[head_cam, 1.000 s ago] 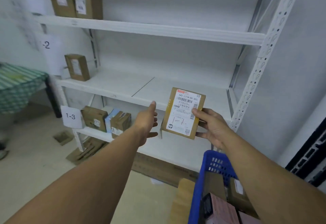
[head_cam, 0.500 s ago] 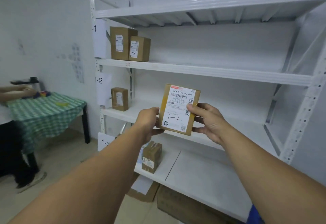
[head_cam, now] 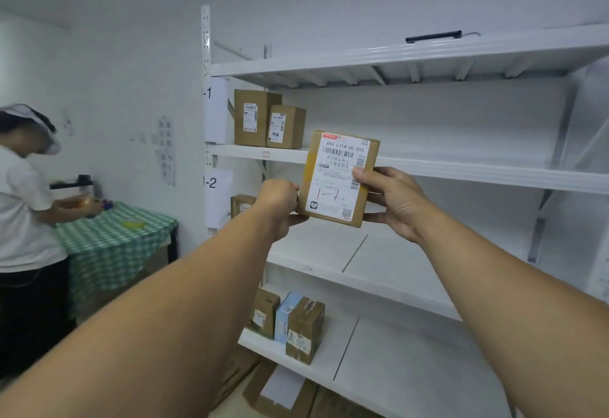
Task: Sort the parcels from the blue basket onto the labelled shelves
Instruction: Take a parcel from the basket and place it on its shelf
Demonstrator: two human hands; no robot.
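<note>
I hold a small brown parcel (head_cam: 337, 178) upright in front of the white shelf unit, its white label with a handwritten "1-1" facing me. My left hand (head_cam: 280, 208) grips its lower left edge and my right hand (head_cam: 392, 201) grips its right side, thumb on the label. The parcel is level with the front edge of the shelf (head_cam: 461, 170) marked by the "-1" sign (head_cam: 214, 109). Two brown parcels (head_cam: 268, 124) stand at the left end of that shelf. The blue basket is out of view.
A "-2" sign (head_cam: 216, 200) marks the shelf below, with one box (head_cam: 242, 205) partly hidden by my left arm. Three parcels (head_cam: 290, 322) stand on the lowest shelf. A person (head_cam: 26, 220) works at a green checked table (head_cam: 112, 243) on the left. Cardboard (head_cam: 276, 394) lies on the floor.
The parcel has risen from the middle shelf's height to the "-1" shelf's edge. My left hand came in and took hold of its left edge. My view tilted up, so the basket dropped out.
</note>
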